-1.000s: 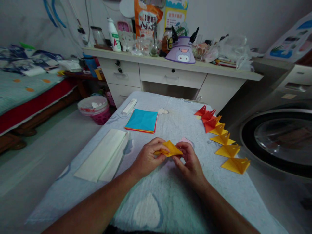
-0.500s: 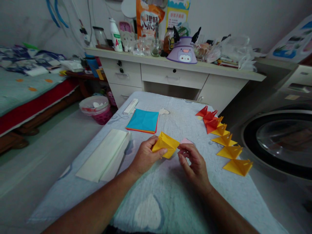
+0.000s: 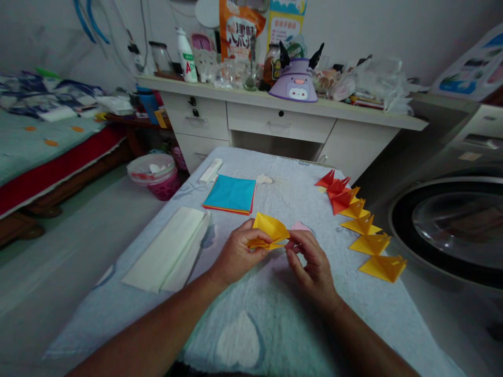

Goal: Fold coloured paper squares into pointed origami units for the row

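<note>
- Purple sun visor (image 3: 294,84) with black horns on the white drawered desk (image 3: 251,123)
- White bottle (image 3: 186,56) beside a lidded glass jar (image 3: 161,60)
- Upright orange snack pouch (image 3: 239,32)
- Grey front-loading washing machine (image 3: 444,152)
- Bag-lined pink wastebasket (image 3: 165,188) near the bed (image 3: 31,149)

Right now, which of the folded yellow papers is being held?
The yellow paper in the left hand, beside the right hand; the other yellow ones sit in the row along the table's right side.
</note>
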Demonstrator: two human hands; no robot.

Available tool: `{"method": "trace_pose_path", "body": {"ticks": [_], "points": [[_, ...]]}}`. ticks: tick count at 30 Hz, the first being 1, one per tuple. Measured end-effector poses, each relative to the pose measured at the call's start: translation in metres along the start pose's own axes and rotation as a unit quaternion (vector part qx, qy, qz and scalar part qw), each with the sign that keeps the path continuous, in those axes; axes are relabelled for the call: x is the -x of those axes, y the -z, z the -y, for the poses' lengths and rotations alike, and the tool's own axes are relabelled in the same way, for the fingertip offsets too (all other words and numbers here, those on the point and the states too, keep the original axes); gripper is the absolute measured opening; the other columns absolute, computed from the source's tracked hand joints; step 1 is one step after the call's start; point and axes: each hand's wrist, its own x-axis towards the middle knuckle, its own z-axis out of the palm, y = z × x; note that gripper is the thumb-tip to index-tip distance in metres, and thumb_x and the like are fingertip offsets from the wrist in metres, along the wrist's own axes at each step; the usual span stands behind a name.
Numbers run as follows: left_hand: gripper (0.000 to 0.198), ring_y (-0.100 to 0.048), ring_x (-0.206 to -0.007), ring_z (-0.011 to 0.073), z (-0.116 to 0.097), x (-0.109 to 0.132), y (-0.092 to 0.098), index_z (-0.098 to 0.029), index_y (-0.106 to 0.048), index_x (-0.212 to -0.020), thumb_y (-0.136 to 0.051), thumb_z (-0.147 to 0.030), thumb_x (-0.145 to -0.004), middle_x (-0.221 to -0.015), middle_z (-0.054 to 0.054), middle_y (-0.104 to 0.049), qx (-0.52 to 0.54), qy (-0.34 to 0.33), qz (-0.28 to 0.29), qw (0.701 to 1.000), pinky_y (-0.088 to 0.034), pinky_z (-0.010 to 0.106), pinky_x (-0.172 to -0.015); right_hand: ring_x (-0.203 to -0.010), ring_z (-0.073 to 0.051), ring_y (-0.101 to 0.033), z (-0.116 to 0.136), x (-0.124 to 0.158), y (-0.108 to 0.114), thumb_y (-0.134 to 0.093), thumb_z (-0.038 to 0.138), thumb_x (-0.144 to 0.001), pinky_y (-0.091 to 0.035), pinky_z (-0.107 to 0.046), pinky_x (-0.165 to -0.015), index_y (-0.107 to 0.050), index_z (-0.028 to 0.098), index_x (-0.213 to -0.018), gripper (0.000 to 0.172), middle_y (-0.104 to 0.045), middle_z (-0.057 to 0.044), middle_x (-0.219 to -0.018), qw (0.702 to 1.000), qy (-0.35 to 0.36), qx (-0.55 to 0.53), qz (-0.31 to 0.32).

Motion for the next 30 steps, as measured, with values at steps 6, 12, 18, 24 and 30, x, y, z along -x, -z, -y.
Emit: {"method": "trace_pose_path", "body": {"ticks": [6, 12, 18, 24, 30], "points": [[0.024, -0.063, -0.092, 0.0149, -0.0021, 0.0012, 0.002, -0.02, -0.072, -0.087, -0.067, -0.002, -0.072, -0.098, 0.003, -0.061, -0.056, -0.052, 0.009, 0.997, -0.05, 0.025, -0.08, -0.092, -0.017, -0.056, 0.0018, -0.0001, 0.0008, -0.051, 0.011, -0.09, -0.049, -0.032, -0.077, -0.055, 0.028, -0.127, 0.04, -0.055, -0.006, -0.107, 1.0, 0.005, 0.01, 0.012], [0.023, -0.06, -0.081, 0.0127, -0.0041, 0.0001, 0.0034, -0.02, -0.071, -0.089, -0.064, -0.003, -0.075, -0.086, 0.001, -0.057, -0.076, -0.083, 0.007, 0.994, -0.047, 0.021, -0.068, -0.09, -0.016, -0.056, 0.0009, 0.0006, 0.0005, -0.05, 0.011, -0.091, -0.049, -0.032, -0.077, -0.056, 0.029, -0.127, 0.041, -0.053, -0.006, -0.11, 1.0, 0.003, 0.009, 0.017], [0.017, -0.061, -0.087, 0.0138, -0.0058, -0.0009, 0.002, -0.018, -0.069, -0.092, -0.065, -0.009, -0.078, -0.091, 0.002, -0.059, -0.01, -0.015, -0.014, 1.0, -0.049, 0.023, -0.075, -0.092, -0.017, -0.057, 0.0021, 0.002, 0.0017, -0.05, 0.014, -0.091, -0.051, -0.033, -0.076, -0.053, 0.028, -0.13, 0.041, -0.055, -0.007, -0.109, 1.0, 0.003, -0.008, 0.013], [0.018, -0.059, -0.077, 0.0119, -0.0095, -0.0024, 0.0013, -0.018, -0.067, -0.099, -0.065, -0.019, -0.08, -0.096, 0.003, -0.06, 0.08, 0.069, 0.0, 0.994, -0.049, 0.018, -0.06, -0.094, -0.018, -0.057, 0.0002, 0.0044, 0.0005, -0.05, 0.015, -0.091, -0.052, -0.034, -0.076, -0.05, 0.028, -0.132, 0.043, -0.056, -0.007, -0.11, 1.0, 0.009, -0.018, 0.018], [0.019, -0.057, -0.071, 0.0105, -0.0084, -0.0035, 0.002, -0.015, -0.065, -0.097, -0.067, -0.021, -0.079, -0.094, 0.003, -0.059, 0.11, 0.09, 0.008, 0.99, -0.049, 0.018, -0.056, -0.095, -0.018, -0.057, -0.0003, 0.0052, -0.0008, -0.05, 0.017, -0.092, -0.052, -0.034, -0.076, -0.049, 0.027, -0.133, 0.042, -0.055, -0.008, -0.114, 1.0, -0.002, -0.017, 0.005]]}}
